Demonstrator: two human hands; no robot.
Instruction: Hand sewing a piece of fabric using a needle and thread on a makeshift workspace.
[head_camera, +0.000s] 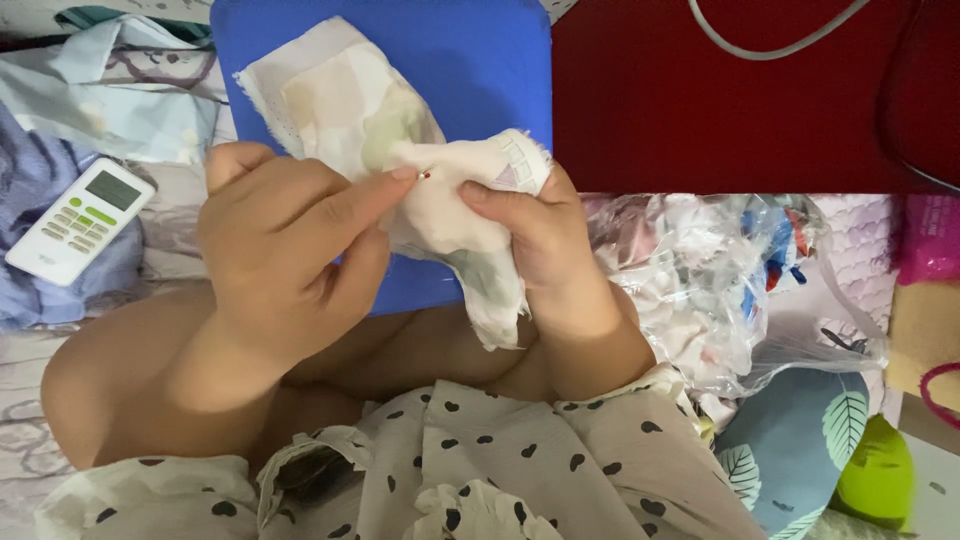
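Both hands meet over the blue pad (470, 60). The right hand (545, 240) pinches shut on the pale patchwork fabric (380, 120), whose frayed edge runs toward 11 o'clock. The left hand (280, 250) has thumb and forefinger closed on a red-headed pin (426, 175) at the fold. A remote control (80, 220) lies at 9 o'clock, a clear plastic bag (720, 280) crowds 3 o'clock.

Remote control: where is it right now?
In the head view the white remote control lies at the far left on crumpled blue cloth, just left of the left hand.
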